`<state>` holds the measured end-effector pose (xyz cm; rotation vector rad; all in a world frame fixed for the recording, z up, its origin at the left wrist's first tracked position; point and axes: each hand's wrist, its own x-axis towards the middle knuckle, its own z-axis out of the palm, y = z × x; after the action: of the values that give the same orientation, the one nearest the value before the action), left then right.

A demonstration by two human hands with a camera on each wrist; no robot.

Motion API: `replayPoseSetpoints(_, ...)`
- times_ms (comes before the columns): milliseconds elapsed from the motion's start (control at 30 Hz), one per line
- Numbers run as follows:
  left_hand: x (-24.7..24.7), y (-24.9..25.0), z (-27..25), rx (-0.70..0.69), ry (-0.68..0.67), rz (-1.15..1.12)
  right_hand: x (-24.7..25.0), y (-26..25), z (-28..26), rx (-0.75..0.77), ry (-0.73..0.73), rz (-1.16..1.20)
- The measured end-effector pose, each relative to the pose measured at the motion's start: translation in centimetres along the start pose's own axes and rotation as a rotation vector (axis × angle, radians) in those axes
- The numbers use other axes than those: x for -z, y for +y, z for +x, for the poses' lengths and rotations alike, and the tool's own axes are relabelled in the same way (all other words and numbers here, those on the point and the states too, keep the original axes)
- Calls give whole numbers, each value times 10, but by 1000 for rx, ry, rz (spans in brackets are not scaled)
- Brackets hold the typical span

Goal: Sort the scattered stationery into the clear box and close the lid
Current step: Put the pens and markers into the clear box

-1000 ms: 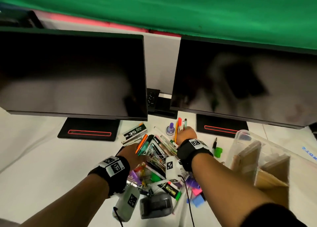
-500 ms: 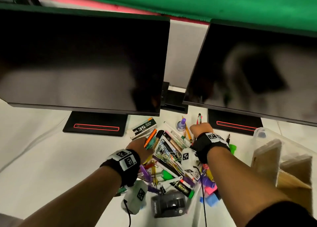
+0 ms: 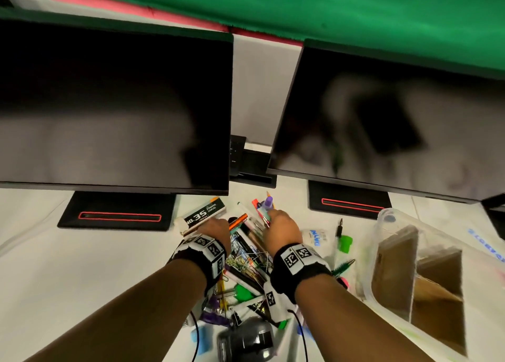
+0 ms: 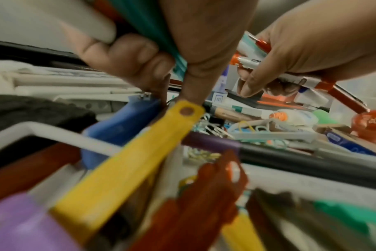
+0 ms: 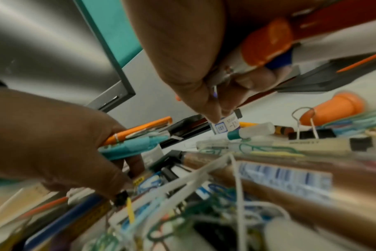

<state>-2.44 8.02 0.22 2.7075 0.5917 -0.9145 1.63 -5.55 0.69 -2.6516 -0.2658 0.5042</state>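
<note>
A heap of scattered stationery (image 3: 246, 266), made of pens, paper clips and binder clips, lies between my forearms. My left hand (image 3: 218, 226) sits at the heap's left edge and grips a teal pen (image 5: 131, 144) and an orange pen (image 5: 140, 129). My right hand (image 3: 276, 219) at the far edge holds a bundle of pens (image 4: 258, 57) with orange, white and red barrels. The clear box (image 3: 388, 225) stands open to the right, with cardboard dividers inside. No lid can be made out.
Two dark monitors (image 3: 114, 107) on black stands close off the back of the white table. A staples box (image 3: 205, 214) lies beyond my left hand. A grey stapler (image 3: 246, 339) sits at the near edge. A green pen (image 3: 343, 267) and a green cap (image 3: 345, 242) lie beside the box.
Both hands have drawn closer together over the far end of the heap. The right hand's pen bundle now sits against the purple-capped bottle. The head view has shifted.
</note>
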Motion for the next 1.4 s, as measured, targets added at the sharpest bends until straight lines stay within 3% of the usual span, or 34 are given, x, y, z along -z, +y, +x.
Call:
replayPoseSetpoints(200, -8, 1, 3, 0, -1, -10, 8, -12, -3, 86, -195, -201)
replayPoseSetpoints(400, -2, -5, -8, 31, 41, -129, 11, -11, -1, 46, -222, -232)
replayPoseSetpoints(600, 23, -3, -36, -52, 114, -197, 34, -9, -30, -56, -52, 216)
replayPoseSetpoints(767, 48, 33, -58, -169, 155, -342, 92, 26, -65, -105, 19, 606)
replayPoseSetpoints(900, 50, 81, -69, -261, 54, -389, 140, 81, -78, -286, 123, 815)
replayPoseSetpoints(1033, 43, 124, -79, -314, -6, -456, 164, 120, -85, -493, 104, 1053)
replayPoseSetpoints(1200, 41, 167, -92, -337, -46, -640, 151, 140, -72, -587, -30, 865)
replayPoseSetpoints(1300, 39, 188, -100, -322, -137, -794, 146, 138, -65, -503, -119, 592)
replayPoseSetpoints(1400, 38, 206, -104, -325, -155, -799, 152, 139, -66, -411, -185, 429)
